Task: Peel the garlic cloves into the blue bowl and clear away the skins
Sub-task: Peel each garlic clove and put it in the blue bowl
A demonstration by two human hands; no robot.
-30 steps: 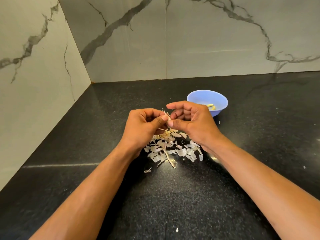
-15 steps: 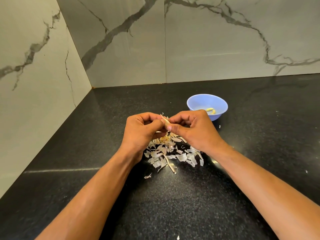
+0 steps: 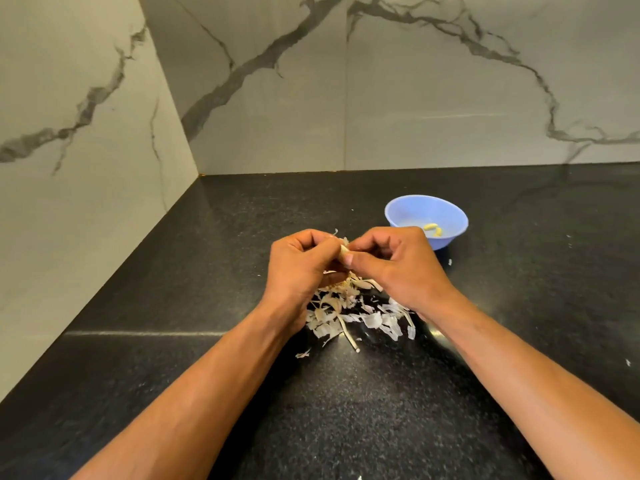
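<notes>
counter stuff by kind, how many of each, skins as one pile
blue bowl: 1
peeled garlic cloves in the bowl: 2, as far as the view shows
garlic clove pinched between left hand and right hand, at: 1
pile of skins: 1
total: 5

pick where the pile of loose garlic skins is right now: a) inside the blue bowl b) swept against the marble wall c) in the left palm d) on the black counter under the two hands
d: the garlic skins lie scattered on the black counter beneath the left hand and right hand, while the blue bowl holds only peeled cloves.
</notes>
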